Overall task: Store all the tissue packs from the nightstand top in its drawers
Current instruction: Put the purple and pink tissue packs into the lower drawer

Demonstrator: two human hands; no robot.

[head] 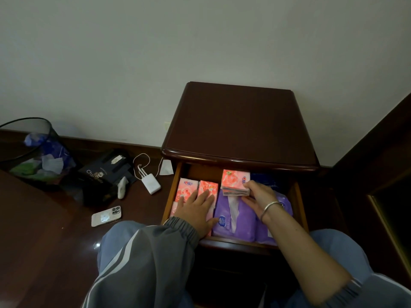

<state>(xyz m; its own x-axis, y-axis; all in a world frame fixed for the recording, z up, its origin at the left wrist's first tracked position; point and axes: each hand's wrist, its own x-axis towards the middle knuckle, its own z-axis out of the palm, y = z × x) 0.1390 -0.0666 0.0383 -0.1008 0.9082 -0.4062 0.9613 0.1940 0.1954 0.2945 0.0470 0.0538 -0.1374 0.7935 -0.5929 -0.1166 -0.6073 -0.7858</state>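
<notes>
The dark wooden nightstand (pixel 240 127) has a bare top, and its upper drawer (pixel 172 196) is pulled out. Inside, pink tissue packs (pixel 186 188) lie in a row at the left, and purple packs (pixel 235 218) fill the middle and right. My left hand (pixel 196 210) rests flat, fingers apart, on the pink packs at the left. My right hand (pixel 259 197), with a silver bracelet, holds a small stack of pink tissue packs (pixel 235 181) over the purple packs near the drawer's back.
On the dark wood floor at the left lie a phone (pixel 106 216), a white charger with cable (pixel 151 182), a black box (pixel 104 174) and a mesh waste bin (pixel 33 152). A dark bed frame (pixel 382 163) stands at the right. My knees flank the drawer front.
</notes>
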